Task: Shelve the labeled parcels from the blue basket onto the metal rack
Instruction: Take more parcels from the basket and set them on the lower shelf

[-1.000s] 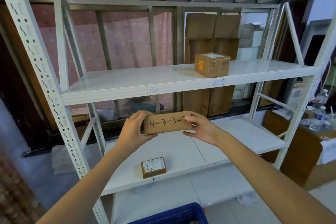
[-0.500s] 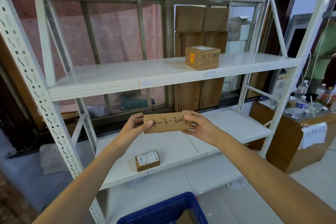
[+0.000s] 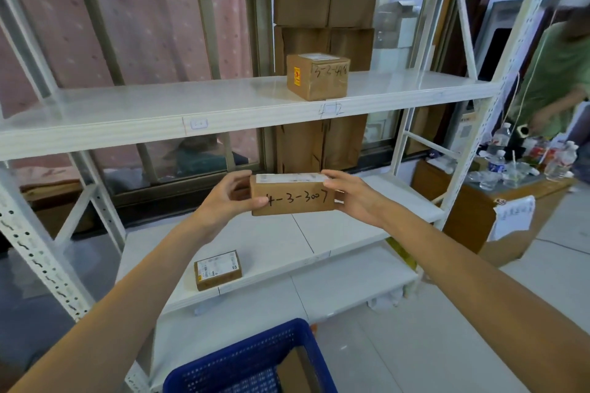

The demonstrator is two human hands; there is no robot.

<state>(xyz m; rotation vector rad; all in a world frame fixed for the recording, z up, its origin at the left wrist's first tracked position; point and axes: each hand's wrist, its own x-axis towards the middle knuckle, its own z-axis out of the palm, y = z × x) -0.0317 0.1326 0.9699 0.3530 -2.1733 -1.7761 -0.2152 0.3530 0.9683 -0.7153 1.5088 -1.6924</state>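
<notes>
A flat brown parcel [image 3: 293, 198] marked "4-3-3007" is held in the air in front of the white metal rack [image 3: 134, 118]. My left hand [image 3: 228, 198] grips its left end, thumb on the front face. Its right end is held by my right hand [image 3: 354, 198]. A cube parcel [image 3: 317, 76] with a yellow sticker stands on the upper shelf. On the lower shelf [image 3: 271, 242] lies a small flat labeled parcel [image 3: 218, 269]. The blue basket [image 3: 245, 357] sits on the floor below, with a brown box [image 3: 295, 370] inside.
Stacked cardboard boxes [image 3: 325, 6] stand behind the rack by the window. At the right, a wooden counter [image 3: 485, 201] carries several water bottles, and a person in a green shirt [image 3: 562, 73] stands beside it.
The view has moved closer and tilted down, showing more of the basket. Both hands have tipped the parcel so its white top label now shows.
</notes>
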